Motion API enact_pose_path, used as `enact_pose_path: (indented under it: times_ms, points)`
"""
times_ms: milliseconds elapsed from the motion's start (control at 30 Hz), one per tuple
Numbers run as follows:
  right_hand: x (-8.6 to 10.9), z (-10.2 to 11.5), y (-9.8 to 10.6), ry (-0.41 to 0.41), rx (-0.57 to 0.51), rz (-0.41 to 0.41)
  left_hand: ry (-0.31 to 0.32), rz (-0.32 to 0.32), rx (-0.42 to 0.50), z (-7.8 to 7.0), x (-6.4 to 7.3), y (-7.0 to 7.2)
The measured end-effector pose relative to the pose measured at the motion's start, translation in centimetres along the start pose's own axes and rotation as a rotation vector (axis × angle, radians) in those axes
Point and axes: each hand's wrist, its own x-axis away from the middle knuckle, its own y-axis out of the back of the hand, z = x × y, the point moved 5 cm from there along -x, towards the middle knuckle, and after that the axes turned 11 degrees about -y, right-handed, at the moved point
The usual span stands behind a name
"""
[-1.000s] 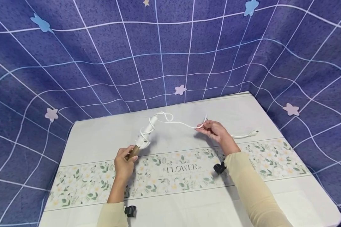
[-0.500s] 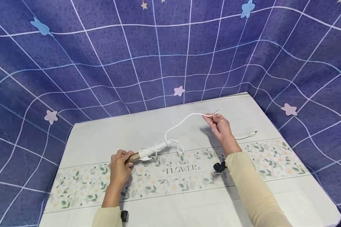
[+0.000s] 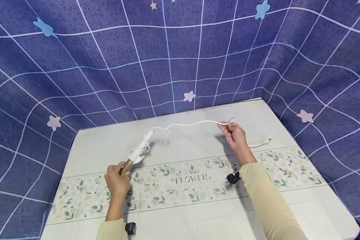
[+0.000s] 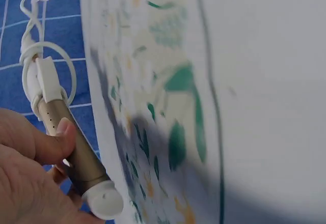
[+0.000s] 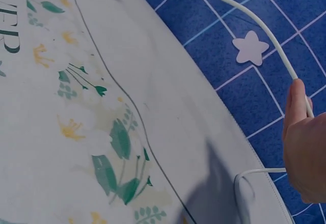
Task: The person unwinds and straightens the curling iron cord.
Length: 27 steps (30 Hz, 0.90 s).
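Note:
In the head view my left hand (image 3: 117, 180) grips the gold-brown barrel of a curling iron (image 3: 139, 150), whose white handle points away and to the right. Thumb and fingers wrap the barrel (image 4: 79, 147) in the left wrist view, near its white tip (image 4: 104, 199). White power cord (image 3: 195, 124) loops loosely round the handle, then runs almost level to my right hand (image 3: 236, 137). That hand pinches the cord between thumb and fingers, above the table. Beyond it, the cord's plug end (image 3: 266, 141) lies to the right; some cord is hidden behind the hand.
The white table (image 3: 180, 220) has a printed floral band with the word FLOWER. Blue curtains (image 3: 156, 43) with a white grid and stars hang close behind the table and at both sides. A black wrist mount (image 3: 233, 178) sits at each sleeve.
My left hand has moved left; the curling iron's handle swung down to the right, then back up and away. My right hand has moved right and farther off, drawing the cord straighter.

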Motion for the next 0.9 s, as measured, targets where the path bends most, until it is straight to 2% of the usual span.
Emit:
enact_pose_path:
  times_ms: [100,267,433,567,733,900]
  points:
    - [-0.2,-0.3,0.3,-0.003,0.036,-0.036,0.055,0.004,0.074,-0.1,0.0,0.0]
    - [-0.3,-0.6,0.5,-0.010,0.057,-0.057,0.082,-0.020,0.131,-0.7,-0.3,0.4]
    - [-0.4,-0.9,0.8,-0.021,0.087,-0.054,0.077,-0.099,0.128,-0.9,-0.6,0.7]
    - [-0.3,-1.0,1.1,-0.030,0.109,-0.063,0.076,-0.144,0.111,-0.5,-0.6,0.6]
    - [-0.3,-1.0,1.2,-0.063,0.169,-0.097,0.095,-0.125,0.136,0.0,-0.4,0.3]
    - [-0.5,-1.5,1.2,-0.096,0.236,-0.119,0.100,-0.072,0.140,0.0,0.0,0.3]
